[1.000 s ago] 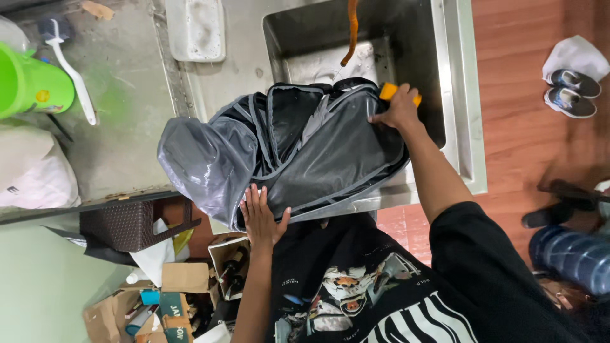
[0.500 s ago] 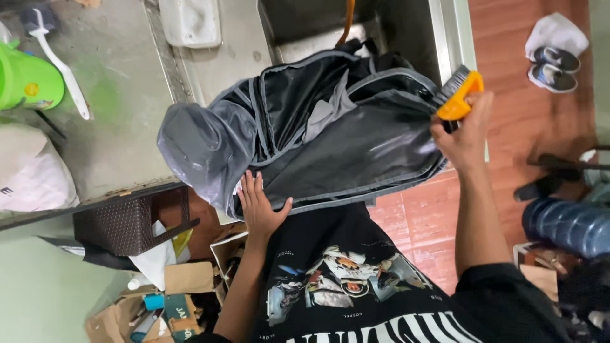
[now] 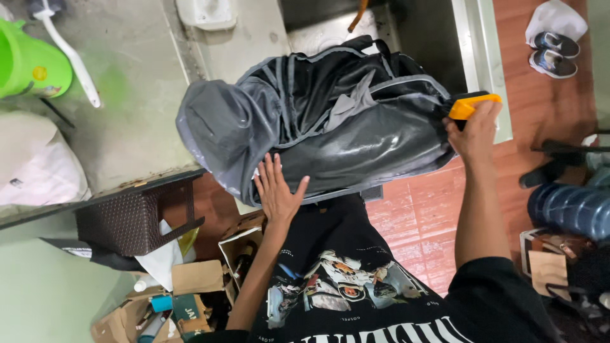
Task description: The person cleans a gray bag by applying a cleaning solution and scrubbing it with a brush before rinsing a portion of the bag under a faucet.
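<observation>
The wet black backpack point(image 3: 330, 127) lies on the grey counter point(image 3: 140, 121), half over the sink point(image 3: 419, 25). My left hand point(image 3: 277, 190) presses flat on it, fingers spread; my right hand point(image 3: 473, 133) grips an orange brush point(image 3: 469, 105). Red floor tiles point(image 3: 413, 216) lie below, cardboard boxes point(image 3: 190, 279) by a brown basket point(image 3: 130, 219).

Backpack point(image 3: 330, 121) fills counter edge; bare counter point(image 3: 140, 108) free to its side; green bucket point(image 3: 28, 63) blocks corner.

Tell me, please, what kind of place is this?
Probably a home washing area: a metal sink, a concrete counter with a green bucket, and a wet dark backpack being scrubbed.
</observation>
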